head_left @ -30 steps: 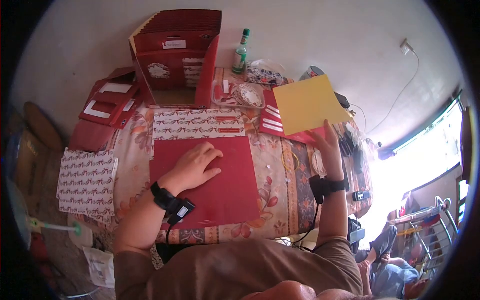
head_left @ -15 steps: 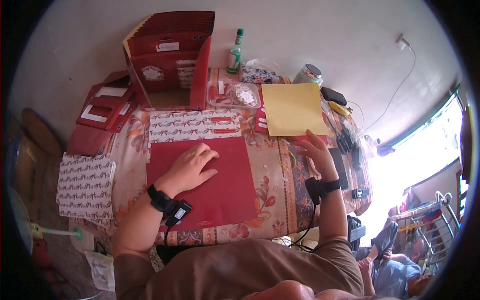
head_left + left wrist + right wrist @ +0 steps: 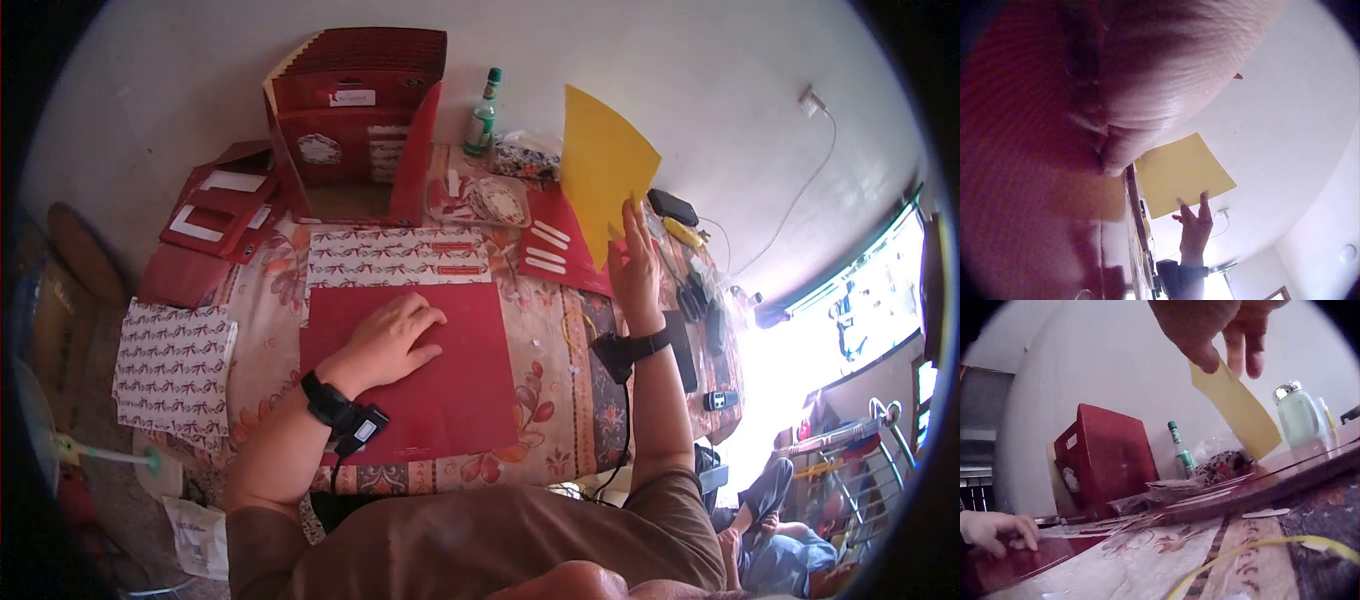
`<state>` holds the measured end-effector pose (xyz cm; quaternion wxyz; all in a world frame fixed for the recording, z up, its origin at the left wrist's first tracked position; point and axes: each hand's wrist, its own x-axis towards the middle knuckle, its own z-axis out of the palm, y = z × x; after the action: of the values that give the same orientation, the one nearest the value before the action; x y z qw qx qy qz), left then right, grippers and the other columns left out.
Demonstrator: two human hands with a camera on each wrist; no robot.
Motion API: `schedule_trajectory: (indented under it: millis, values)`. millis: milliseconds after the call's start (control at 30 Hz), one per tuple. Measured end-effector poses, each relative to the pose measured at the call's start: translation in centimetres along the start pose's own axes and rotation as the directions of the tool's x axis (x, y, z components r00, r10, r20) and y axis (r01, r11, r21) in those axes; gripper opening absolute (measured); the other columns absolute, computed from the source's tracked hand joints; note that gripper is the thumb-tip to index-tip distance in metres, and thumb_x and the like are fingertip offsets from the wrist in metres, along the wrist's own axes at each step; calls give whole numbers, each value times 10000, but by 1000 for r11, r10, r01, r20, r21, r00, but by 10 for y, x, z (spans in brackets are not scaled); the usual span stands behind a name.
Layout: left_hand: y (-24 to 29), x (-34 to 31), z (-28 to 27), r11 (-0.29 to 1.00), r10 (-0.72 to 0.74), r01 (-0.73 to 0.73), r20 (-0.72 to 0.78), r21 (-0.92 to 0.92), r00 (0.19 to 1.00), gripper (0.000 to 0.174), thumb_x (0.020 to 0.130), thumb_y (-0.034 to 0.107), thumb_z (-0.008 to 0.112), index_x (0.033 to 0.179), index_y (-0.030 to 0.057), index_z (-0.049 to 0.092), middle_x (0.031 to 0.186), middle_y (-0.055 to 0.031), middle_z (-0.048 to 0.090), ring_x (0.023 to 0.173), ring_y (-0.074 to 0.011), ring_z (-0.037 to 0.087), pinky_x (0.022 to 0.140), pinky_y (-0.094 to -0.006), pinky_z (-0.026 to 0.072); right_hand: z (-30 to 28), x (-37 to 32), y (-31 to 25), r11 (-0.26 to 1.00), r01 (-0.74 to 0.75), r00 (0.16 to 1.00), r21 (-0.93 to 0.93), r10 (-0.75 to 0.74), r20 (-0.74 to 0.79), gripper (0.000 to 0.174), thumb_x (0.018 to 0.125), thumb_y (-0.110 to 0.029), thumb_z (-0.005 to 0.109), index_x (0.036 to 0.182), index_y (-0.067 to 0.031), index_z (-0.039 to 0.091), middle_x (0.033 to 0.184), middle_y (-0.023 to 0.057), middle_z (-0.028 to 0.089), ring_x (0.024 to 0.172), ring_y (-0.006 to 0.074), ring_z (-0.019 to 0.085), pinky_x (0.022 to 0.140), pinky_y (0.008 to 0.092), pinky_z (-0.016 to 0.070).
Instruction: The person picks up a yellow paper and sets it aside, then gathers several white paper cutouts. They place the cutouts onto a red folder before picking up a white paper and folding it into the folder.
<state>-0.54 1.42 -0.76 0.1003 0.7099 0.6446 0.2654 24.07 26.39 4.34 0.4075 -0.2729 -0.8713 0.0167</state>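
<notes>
My right hand (image 3: 636, 270) pinches a yellow sheet (image 3: 605, 165) by its lower edge, between thumb and fingers. The sheet stands up, slightly bowed, over the table's far right part; in the right wrist view its lower end (image 3: 1250, 425) hangs down by the tabletop things. My left hand (image 3: 390, 342) rests on a dark red sheet (image 3: 450, 405), its fingers loosely bent. That sheet overlaps a white sheet with a ribbon pattern (image 3: 350, 255). Behind the yellow sheet lies a red card with white strips (image 3: 548, 247).
A tall red accordion box (image 3: 355, 120) stands at the back, with a green bottle (image 3: 481, 125) and a plastic tray (image 3: 437, 207) to its right. Red folders (image 3: 215, 210) and patterned sheets (image 3: 172, 370) lie left. Phones and cables line the right edge; a person sits beyond.
The yellow sheet has swung from lying nearly flat to view to standing up more edge-on, as my right hand rose. The red card with strips shows more. My left hand has stayed put.
</notes>
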Motion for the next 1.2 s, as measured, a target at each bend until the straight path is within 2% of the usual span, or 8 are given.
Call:
schedule_trajectory:
  millis: [133,233,433,600,733,800,1033,1200]
  values:
    - [3,1,-5,997,-40,43,58,-56,997,336,840,226,648,1117,67,546,1083,-114,502,1044,-299,534,910,-390,440,5,14,0,997,76,991,21,-74,-110,574,800,105,453,1352,-51,425,1415,158,396,1252,315,450,965,362,446]
    - [1,0,-3,998,-36,39,60,-53,998,342,838,224,649,1120,63,544,1085,-118,501,1049,-301,532,912,-387,439,2,21,-6,997,70,981,28,-63,-182,531,805,105,441,1314,-42,470,1380,167,439,1244,313,461,969,361,444]
    - [1,0,-2,999,-37,39,63,-32,997,344,842,225,646,1129,66,542,1097,-122,493,1049,-306,530,913,-391,439,24,28,14,983,133,981,126,-113,-155,491,816,95,429,1286,-31,494,1364,172,456,1229,311,479,978,358,435]
    - [2,0,-3,999,-25,27,55,-23,998,356,843,231,645,1138,67,533,1085,-119,485,1050,-301,522,914,-397,436,52,27,41,987,17,999,160,-12,-32,552,807,70,442,1343,-60,428,1399,166,413,1242,311,460,971,351,436]
    - [2,1,-4,999,-38,40,79,-28,996,358,841,231,648,1139,68,532,1094,-120,478,1056,-300,518,914,-398,435,54,29,35,985,-70,994,156,82,-72,565,797,56,464,1345,-79,435,1395,142,428,1210,312,491,930,360,462]
    - [1,1,-2,999,-36,38,79,-24,996,360,842,231,647,1143,73,529,1100,-119,472,1056,-304,517,911,-401,435,46,32,30,998,13,988,-55,-21,-152,574,790,45,477,1345,-100,446,1387,105,447,1151,299,538,875,362,491]
    - [-1,1,0,998,-41,43,64,-36,997,356,835,226,654,1136,80,533,1096,-116,471,1058,-307,515,908,-403,436,38,41,35,994,-96,983,-60,85,-166,540,800,23,475,1322,-115,480,1368,69,473,1079,273,587,823,352,513]
    - [-2,0,1,999,-14,15,37,-32,999,348,828,222,661,1118,79,532,1088,-111,472,1050,-302,515,900,-403,437,39,38,56,987,9,982,-162,-39,-183,488,822,24,459,1288,-110,514,1321,77,520,1088,265,587,842,354,509]
